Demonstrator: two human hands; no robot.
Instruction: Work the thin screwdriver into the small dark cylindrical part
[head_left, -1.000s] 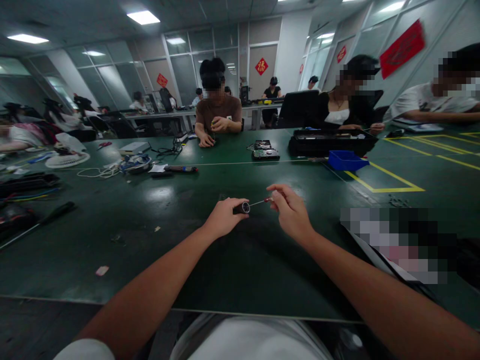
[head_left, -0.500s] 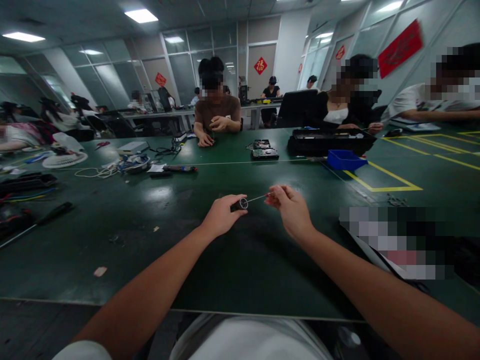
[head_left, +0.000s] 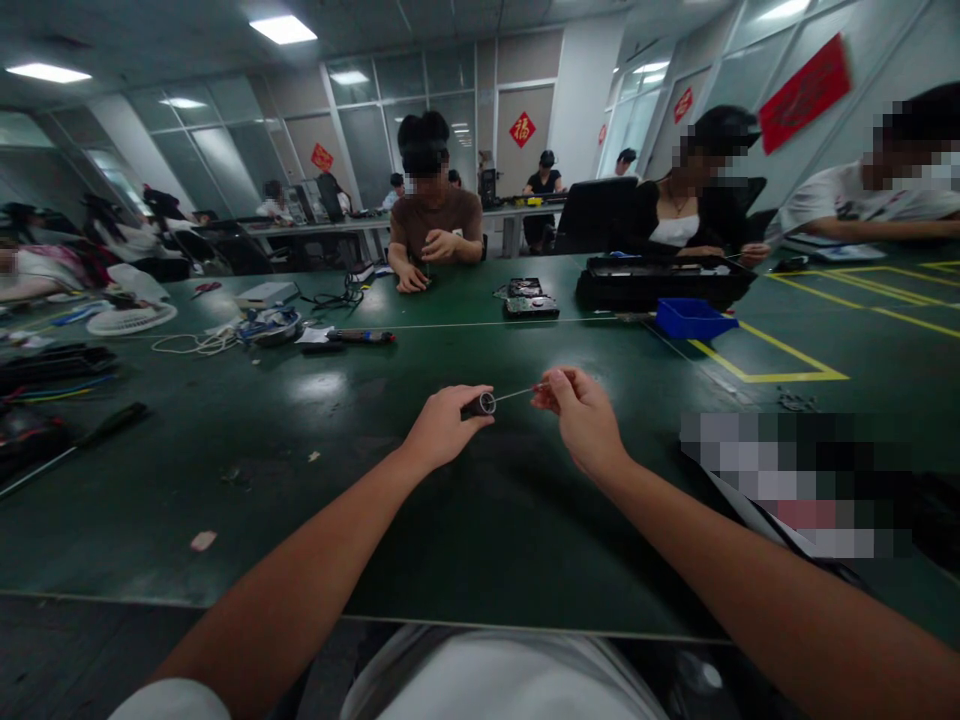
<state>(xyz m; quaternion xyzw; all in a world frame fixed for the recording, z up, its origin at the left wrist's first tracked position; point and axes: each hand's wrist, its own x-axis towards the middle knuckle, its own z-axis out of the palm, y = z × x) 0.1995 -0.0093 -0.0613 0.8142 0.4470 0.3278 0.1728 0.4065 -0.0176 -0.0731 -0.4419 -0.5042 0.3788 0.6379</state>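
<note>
My left hand [head_left: 444,425] is closed around a small dark cylinder [head_left: 484,404], whose round, light-rimmed end faces right. Pinched in my right hand [head_left: 581,408] is a thin metal screwdriver [head_left: 516,393]; a bit of reddish colour shows at the fingertips, but most of its handle is hidden. The shaft slants down to the left, and its tip meets the open end of the cylinder. How far it reaches inside I cannot tell. Both hands are held above the green tabletop [head_left: 480,540], near its middle.
A blue bin [head_left: 694,318] stands beside a long black housing [head_left: 664,285]. An opened device [head_left: 529,298] lies farther back. Left are a dark tool [head_left: 360,338], bundled cables [head_left: 266,325] and a long screwdriver [head_left: 82,445]. A person [head_left: 431,220] works opposite.
My hands and the two things they hold stay almost in place. The person opposite has shifted their raised hand slightly.
</note>
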